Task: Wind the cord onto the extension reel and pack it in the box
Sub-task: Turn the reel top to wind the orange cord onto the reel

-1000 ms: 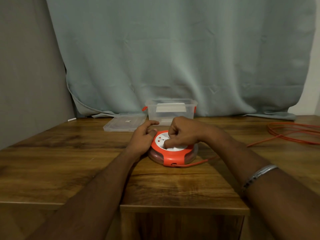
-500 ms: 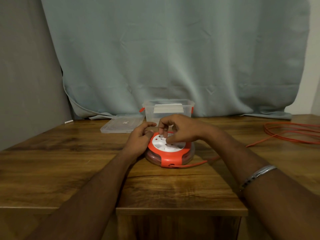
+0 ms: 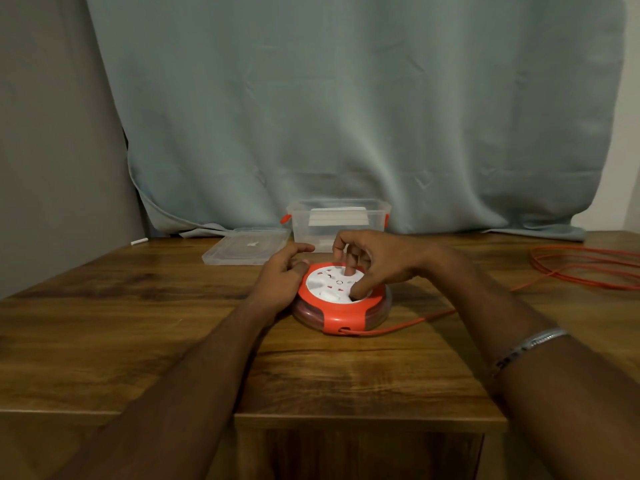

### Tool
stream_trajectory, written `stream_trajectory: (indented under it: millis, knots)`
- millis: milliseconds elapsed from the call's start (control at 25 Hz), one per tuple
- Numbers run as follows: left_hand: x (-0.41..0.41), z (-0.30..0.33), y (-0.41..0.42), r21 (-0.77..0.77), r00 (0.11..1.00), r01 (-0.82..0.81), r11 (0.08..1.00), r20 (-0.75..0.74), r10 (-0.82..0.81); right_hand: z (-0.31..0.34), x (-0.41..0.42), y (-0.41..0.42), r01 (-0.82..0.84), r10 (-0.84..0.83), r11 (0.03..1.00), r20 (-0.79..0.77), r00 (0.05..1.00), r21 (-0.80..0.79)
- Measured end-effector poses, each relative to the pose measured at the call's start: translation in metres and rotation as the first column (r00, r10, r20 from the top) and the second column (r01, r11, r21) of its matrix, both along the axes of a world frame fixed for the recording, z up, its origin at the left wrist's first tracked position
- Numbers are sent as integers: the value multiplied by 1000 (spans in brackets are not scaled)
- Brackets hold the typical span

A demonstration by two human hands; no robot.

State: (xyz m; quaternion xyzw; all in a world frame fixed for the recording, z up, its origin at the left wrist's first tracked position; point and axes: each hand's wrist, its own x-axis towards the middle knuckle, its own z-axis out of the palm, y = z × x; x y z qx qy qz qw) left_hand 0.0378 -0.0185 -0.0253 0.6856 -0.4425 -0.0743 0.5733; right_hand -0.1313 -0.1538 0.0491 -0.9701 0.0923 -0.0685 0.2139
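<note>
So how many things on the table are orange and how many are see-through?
Orange: 2, the reel and its cord
See-through: 2, the box and its lid
Total: 4
The small white thing at the table's back left fits neither colour, so I left it out.

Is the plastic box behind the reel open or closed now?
Open. The box has no cover on its rim, and its lid lies flat on the table to its left.
</note>
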Motion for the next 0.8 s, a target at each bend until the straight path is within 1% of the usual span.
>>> stream_trajectory:
  millis: [200, 480, 600, 800]
  knots:
    - [0, -1, -1, -18, 1000, 0, 1000, -18, -1, -7, 7, 11, 35, -28, 988, 51, 998, -152]
    - [-2, 0, 1, -24, 1000, 15, 1000, -18, -15, -12, 13, 18, 45, -29, 979, 81, 996, -199]
    - [-2, 0, 2, -17, 1000, 15, 1000, -9, -15, -14, 16, 21, 22, -6, 989, 108, 994, -146]
    - [-1, -1, 0, -29, 1000, 17, 999, -5, -17, -8, 13, 16, -62, 66, 998, 208, 976, -25]
